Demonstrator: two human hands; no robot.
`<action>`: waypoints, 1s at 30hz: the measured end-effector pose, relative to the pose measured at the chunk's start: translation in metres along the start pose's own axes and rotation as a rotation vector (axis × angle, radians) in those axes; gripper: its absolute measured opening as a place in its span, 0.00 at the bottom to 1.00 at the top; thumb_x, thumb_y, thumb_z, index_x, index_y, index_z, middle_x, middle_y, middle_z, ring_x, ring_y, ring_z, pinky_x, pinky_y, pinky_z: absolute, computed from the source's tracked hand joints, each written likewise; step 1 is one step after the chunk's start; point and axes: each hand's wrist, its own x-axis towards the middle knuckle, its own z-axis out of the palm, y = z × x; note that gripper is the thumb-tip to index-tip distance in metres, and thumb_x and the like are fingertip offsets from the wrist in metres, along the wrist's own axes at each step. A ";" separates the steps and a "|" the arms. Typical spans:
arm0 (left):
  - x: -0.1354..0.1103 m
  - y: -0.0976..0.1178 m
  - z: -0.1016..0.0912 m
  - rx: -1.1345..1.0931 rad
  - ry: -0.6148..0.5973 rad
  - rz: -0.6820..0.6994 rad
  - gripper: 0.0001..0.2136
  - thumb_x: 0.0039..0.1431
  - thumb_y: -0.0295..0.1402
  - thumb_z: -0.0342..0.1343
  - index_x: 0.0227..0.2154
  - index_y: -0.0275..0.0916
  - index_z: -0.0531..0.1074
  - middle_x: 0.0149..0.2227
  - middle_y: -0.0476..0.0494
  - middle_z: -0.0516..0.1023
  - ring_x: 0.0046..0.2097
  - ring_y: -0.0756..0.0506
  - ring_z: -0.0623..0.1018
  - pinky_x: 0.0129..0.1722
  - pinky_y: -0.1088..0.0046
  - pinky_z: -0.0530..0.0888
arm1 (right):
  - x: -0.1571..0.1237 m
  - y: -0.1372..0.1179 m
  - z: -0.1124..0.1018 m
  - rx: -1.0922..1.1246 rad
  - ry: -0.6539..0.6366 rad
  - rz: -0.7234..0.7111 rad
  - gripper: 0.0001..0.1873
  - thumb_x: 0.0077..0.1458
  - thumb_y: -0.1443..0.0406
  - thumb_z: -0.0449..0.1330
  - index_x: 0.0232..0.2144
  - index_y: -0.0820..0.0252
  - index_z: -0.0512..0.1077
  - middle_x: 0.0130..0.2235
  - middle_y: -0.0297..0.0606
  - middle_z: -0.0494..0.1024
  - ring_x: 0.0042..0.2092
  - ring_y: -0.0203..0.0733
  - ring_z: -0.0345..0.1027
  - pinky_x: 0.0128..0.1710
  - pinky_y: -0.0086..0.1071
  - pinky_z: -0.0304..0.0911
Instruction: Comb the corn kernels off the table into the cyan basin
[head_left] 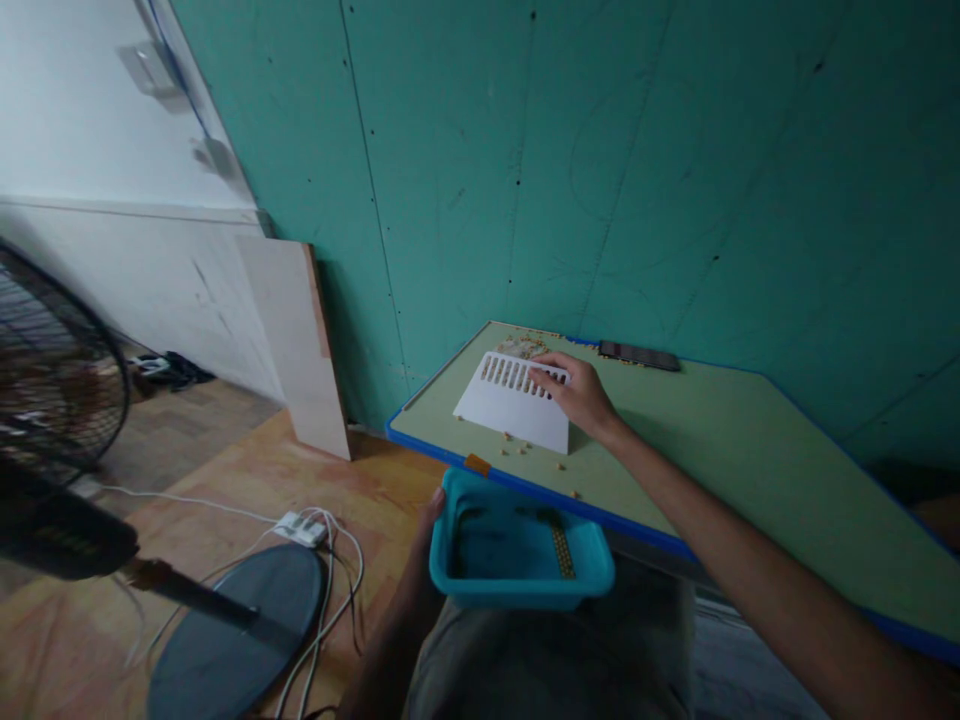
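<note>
Clasping a blue plastic tub (517, 599), the left hand (427, 532) sits below the blue-trimmed edge of the table (720, 420); over it, a flat, white slotted sheet (514, 412) is gripped at upper right by the right hand (581, 395), smooth pale-green surface stretching rightward.

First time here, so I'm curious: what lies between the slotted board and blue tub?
The head view shows small tan pieces on the tabletop, then its blue edge with an orange patch.
</note>
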 end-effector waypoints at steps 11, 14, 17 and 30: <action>0.000 -0.007 0.008 0.054 0.008 0.059 0.24 0.63 0.47 0.55 0.55 0.38 0.75 0.45 0.40 0.87 0.53 0.36 0.81 0.62 0.57 0.70 | 0.001 0.000 -0.010 -0.031 -0.100 0.048 0.14 0.54 0.56 0.64 0.37 0.60 0.78 0.37 0.42 0.82 0.35 0.44 0.74 0.33 0.36 0.67; -0.001 -0.003 0.004 0.099 0.039 0.087 0.23 0.63 0.47 0.55 0.54 0.37 0.76 0.43 0.41 0.87 0.52 0.36 0.82 0.61 0.58 0.71 | 0.000 0.003 -0.016 -0.008 -0.158 0.080 0.15 0.53 0.55 0.65 0.36 0.61 0.77 0.36 0.42 0.81 0.34 0.43 0.74 0.33 0.35 0.67; 0.001 0.000 0.000 0.102 0.032 0.113 0.21 0.63 0.47 0.56 0.50 0.37 0.78 0.41 0.42 0.88 0.50 0.38 0.83 0.60 0.61 0.72 | 0.001 0.010 -0.021 0.024 -0.148 0.114 0.15 0.52 0.55 0.65 0.37 0.61 0.77 0.36 0.42 0.82 0.32 0.43 0.74 0.31 0.34 0.66; 0.002 0.039 -0.021 0.111 0.181 0.319 0.18 0.59 0.48 0.59 0.45 0.40 0.81 0.38 0.46 0.88 0.49 0.39 0.84 0.56 0.64 0.76 | 0.007 0.006 0.009 0.084 -0.113 0.052 0.15 0.52 0.55 0.65 0.37 0.59 0.77 0.35 0.41 0.82 0.31 0.43 0.74 0.28 0.34 0.67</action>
